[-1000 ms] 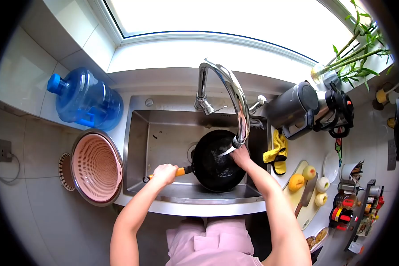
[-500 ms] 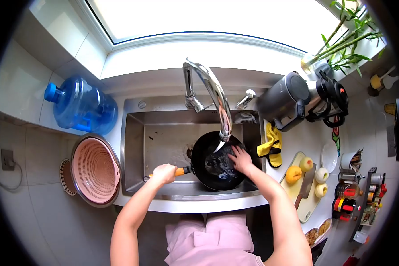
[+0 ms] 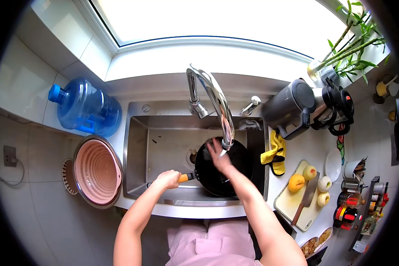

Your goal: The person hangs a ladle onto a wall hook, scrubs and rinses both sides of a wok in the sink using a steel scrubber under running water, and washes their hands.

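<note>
My left hand (image 3: pixel 168 179) is closed round the orange-and-black handle (image 3: pixel 186 177) of a black pan (image 3: pixel 235 177). The pan lies in the right part of the metal sink (image 3: pixel 164 146). Over the pan's upper left part is my right hand (image 3: pixel 218 156), fingers spread and a little blurred, holding nothing. Whether its fingertips touch the pan's surface I cannot tell. Water comes from the chrome faucet (image 3: pixel 221 111), whose spout end hangs right beside my right hand.
On the left are a blue water bottle (image 3: pixel 91 108) and a pink colander (image 3: pixel 97 170). Rightward are a yellow glove (image 3: pixel 275 153), a dark kettle (image 3: pixel 290 106), and a cutting board (image 3: pixel 283 201) bearing a knife (image 3: pixel 307 197) and peeled fruit (image 3: pixel 296 182).
My right hand has moved from the pan's right side to its upper left. The pan has shifted slightly right and down, with my left hand still on its handle.
</note>
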Tool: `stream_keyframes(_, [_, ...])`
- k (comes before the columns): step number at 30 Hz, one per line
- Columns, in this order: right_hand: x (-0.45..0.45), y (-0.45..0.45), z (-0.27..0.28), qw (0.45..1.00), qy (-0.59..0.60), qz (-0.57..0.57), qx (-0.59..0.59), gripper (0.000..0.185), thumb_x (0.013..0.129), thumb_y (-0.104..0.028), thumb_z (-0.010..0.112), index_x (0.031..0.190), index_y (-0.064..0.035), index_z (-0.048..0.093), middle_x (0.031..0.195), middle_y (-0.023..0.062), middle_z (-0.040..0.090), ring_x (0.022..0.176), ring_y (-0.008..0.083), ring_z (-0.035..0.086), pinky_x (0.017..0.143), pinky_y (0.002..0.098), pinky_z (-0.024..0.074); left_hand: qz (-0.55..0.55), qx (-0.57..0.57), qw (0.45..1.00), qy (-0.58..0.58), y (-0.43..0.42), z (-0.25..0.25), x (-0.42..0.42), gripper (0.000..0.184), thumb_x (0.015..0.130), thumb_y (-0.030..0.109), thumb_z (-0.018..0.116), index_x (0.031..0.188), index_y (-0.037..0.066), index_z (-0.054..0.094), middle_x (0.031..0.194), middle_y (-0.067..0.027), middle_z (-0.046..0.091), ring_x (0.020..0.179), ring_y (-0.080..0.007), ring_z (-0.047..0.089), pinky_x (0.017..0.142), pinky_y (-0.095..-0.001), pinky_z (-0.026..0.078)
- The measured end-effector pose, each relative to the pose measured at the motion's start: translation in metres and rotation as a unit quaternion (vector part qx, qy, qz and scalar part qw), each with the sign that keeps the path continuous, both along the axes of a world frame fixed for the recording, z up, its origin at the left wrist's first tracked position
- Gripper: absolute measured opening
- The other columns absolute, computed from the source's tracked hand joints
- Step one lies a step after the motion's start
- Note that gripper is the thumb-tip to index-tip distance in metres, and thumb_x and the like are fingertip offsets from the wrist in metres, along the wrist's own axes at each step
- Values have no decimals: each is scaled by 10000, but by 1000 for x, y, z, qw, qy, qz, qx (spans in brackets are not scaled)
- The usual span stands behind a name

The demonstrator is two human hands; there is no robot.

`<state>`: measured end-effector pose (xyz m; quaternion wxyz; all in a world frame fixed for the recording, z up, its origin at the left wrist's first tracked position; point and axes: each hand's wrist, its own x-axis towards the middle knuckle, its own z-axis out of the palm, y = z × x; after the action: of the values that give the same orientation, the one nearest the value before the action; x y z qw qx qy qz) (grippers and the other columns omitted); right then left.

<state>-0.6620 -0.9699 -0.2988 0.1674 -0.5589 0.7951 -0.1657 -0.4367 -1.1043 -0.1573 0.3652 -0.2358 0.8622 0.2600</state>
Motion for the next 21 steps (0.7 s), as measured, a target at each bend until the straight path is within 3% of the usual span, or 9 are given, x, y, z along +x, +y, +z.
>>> stream_keyframes(3, [-47,45,-5,969,224,64,78,573,822,-108,459,1374,-255,406,1514,106,173,1400,283,147,1109,453,205,17,5,1000,-5,6,9,0,283,710,48,548,970,66,658,943,-171,661,927,-322,631,796,-407,512])
stream_keyframes(5, [-51,82,14,961,211,74,161,574,823,-136,463,1378,-271,401,1529,93,134,1404,291,133,1118,470,161,20,4,1000,5,7,8,1,260,706,54,549,945,57,652,923,-176,660,919,-328,629,788,-413,508])
stream_keyframes(9, [15,109,51,925,-24,-15,378,632,815,-135,465,1426,-197,318,1511,179,135,1385,377,151,1123,453,162,8,-5,1000,22,4,15,-7,239,697,55,553,917,49,647,906,-180,659,910,-334,627,781,-418,503])
stream_keyframes(11, [48,102,9,946,-187,18,263,671,800,-62,461,1438,-154,276,1500,232,102,1371,412,168,1116,436,197,13,-7,1000,19,2,16,-7,240,697,55,554,918,49,648,908,-180,659,911,-333,627,781,-418,503])
stream_keyframes(13, [61,66,12,959,-272,65,-44,633,820,-63,397,1436,-150,279,1488,244,147,1354,423,209,1111,416,213,16,-3,1000,17,4,14,-9,241,698,54,554,919,49,650,910,-181,659,912,-332,627,781,-418,503])
stream_keyframes(15, [39,28,3,980,-179,74,-35,743,743,45,491,1430,-142,280,1476,261,153,1357,427,193,1113,425,217,-6,-7,1000,0,3,11,-7,276,711,52,549,963,69,663,935,-170,664,925,-319,634,796,-401,514])
stream_keyframes(16, [18,24,-10,991,-121,55,10,729,749,28,501,1420,-177,304,1471,239,199,1356,414,208,1105,424,243,-4,-8,1000,-3,4,11,-6,276,711,52,549,963,69,663,935,-170,664,925,-319,634,796,-401,514])
stream_keyframes(18, [-21,34,-1,980,160,50,105,601,828,-122,469,1402,-248,345,1490,145,228,1367,352,216,1110,465,208,14,-8,1000,0,8,11,-2,264,708,56,553,948,64,662,929,-171,664,923,-319,634,793,-401,515])
stream_keyframes(21, [-36,86,20,954,230,48,187,601,836,-152,450,1413,-273,332,1508,130,194,1387,342,158,1115,491,163,28,-2,1000,4,11,4,3,237,710,82,555,924,55,653,900,-181,660,899,-329,633,782,-417,505])
